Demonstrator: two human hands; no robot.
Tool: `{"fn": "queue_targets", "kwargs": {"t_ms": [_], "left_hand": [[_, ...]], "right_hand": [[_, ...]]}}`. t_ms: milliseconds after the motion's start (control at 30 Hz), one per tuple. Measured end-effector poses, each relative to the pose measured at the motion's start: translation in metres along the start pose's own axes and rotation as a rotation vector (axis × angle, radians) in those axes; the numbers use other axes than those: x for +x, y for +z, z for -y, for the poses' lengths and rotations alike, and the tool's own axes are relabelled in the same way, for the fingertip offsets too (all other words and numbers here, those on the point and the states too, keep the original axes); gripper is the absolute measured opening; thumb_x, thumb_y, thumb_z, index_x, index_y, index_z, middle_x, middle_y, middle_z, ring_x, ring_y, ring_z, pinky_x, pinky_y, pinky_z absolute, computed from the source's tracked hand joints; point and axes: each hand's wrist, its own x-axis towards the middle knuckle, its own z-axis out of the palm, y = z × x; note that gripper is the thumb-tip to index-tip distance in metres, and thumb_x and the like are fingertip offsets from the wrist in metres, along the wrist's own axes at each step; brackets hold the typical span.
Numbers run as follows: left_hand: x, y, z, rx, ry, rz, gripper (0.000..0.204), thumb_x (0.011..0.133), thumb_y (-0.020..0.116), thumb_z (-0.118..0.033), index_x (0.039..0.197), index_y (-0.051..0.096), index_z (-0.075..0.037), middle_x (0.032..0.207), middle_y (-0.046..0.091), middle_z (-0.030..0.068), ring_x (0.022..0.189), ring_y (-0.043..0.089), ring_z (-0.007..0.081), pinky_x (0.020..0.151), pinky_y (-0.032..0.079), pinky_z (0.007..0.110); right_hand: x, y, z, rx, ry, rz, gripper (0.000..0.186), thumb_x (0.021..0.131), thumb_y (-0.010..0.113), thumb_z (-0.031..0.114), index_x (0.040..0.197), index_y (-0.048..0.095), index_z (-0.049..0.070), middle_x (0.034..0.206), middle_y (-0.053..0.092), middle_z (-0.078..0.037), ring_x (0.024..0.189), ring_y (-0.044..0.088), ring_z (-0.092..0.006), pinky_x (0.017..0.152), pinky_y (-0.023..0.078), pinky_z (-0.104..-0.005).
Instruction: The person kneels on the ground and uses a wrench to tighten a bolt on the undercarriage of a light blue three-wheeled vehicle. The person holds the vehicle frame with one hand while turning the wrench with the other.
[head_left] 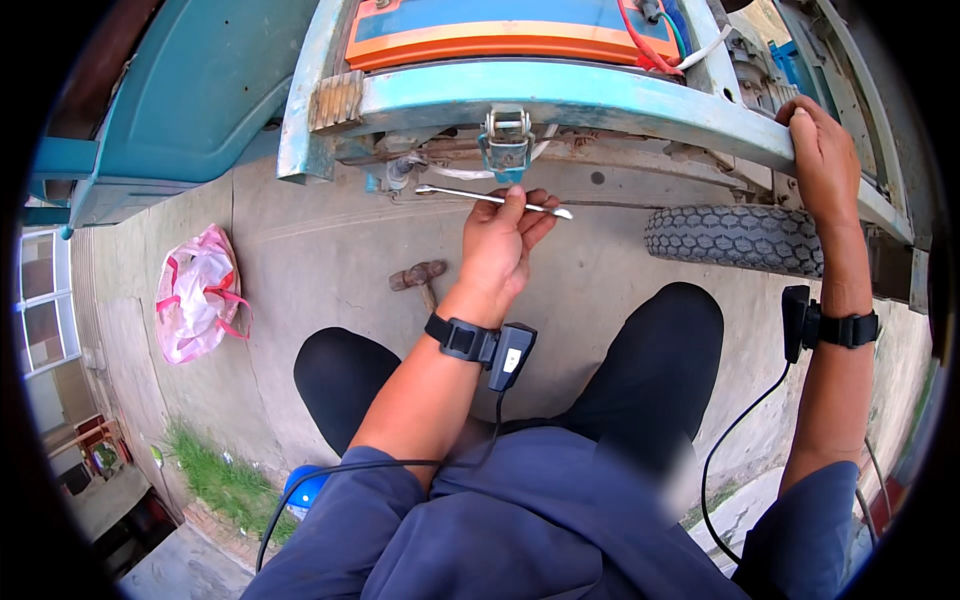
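Observation:
My left hand (497,240) is closed around a slim silver wrench (455,192), the thumb lying on top of its shaft. Both ends of the wrench stick out past the fingers, and it lies nearly level below the latch. A metal toggle latch (507,140) hangs at the middle of the light-blue frame beam (600,100), just above my left fingertips. On the right, my right hand (825,165) grips the end of that beam where it meets the side rail. The undersides of the right fingers are partly hidden behind the beam.
An orange and blue battery (510,42) with wires sits in the frame. Below the right side is a black tire (735,238). A hammer (418,276) lies on the concrete between my knees; a pink and white bag (200,295) stands left. A blue panel (190,110) fills the upper left.

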Motion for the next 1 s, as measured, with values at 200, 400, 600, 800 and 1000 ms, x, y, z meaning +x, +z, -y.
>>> {"fn": "queue_targets", "kwargs": {"t_ms": [200,400,600,800,1000], "left_hand": [[0.022,-0.008,0.022,0.22,0.076,-0.01,0.012,0.1,0.056,-0.015,0.104,0.048,-0.006,0.102,0.066,0.014,0.094,0.069,0.026,0.081,0.058,0.038],[0.043,0.004,0.035,0.2,0.126,-0.07,0.009,0.1,0.054,-0.01,0.102,0.046,-0.009,0.093,0.067,0.0079,0.082,0.067,0.0173,0.069,0.054,0.031],[0.067,0.005,0.044,0.223,0.216,-0.197,0.011,0.098,0.056,-0.007,0.102,0.046,-0.007,0.097,0.065,0.0112,0.086,0.067,0.0214,0.072,0.056,0.035],[0.074,0.016,0.042,0.248,0.208,-0.261,0.01,0.097,0.055,-0.005,0.104,0.047,-0.005,0.097,0.064,0.0107,0.085,0.066,0.0209,0.07,0.057,0.034],[0.084,0.023,0.036,0.168,0.205,-0.35,0.015,0.096,0.055,-0.001,0.11,0.05,-0.002,0.102,0.062,0.0119,0.085,0.065,0.0218,0.072,0.059,0.034]], "right_hand": [[0.001,0.003,-0.007,0.04,-0.005,0.003,0.038,0.092,0.039,0.035,0.092,0.065,0.008,0.082,0.063,-0.015,0.078,0.06,-0.0306,0.071,0.045,-0.0369],[0.0,0.001,-0.006,0.03,-0.008,0.008,0.038,0.092,0.038,0.035,0.092,0.065,0.008,0.083,0.062,-0.015,0.077,0.06,-0.0301,0.071,0.045,-0.0367],[0.001,0.0,-0.003,0.049,-0.019,0.007,0.037,0.091,0.039,0.035,0.09,0.065,0.008,0.08,0.061,-0.015,0.076,0.059,-0.03,0.071,0.045,-0.0369],[0.001,0.0,-0.004,0.044,-0.027,0.006,0.036,0.091,0.04,0.033,0.089,0.065,0.007,0.078,0.061,-0.015,0.073,0.059,-0.0305,0.069,0.045,-0.0375],[0.001,0.001,-0.005,0.069,-0.038,-0.013,0.036,0.091,0.04,0.033,0.089,0.065,0.008,0.077,0.061,-0.015,0.073,0.059,-0.03,0.068,0.044,-0.0376]]}}
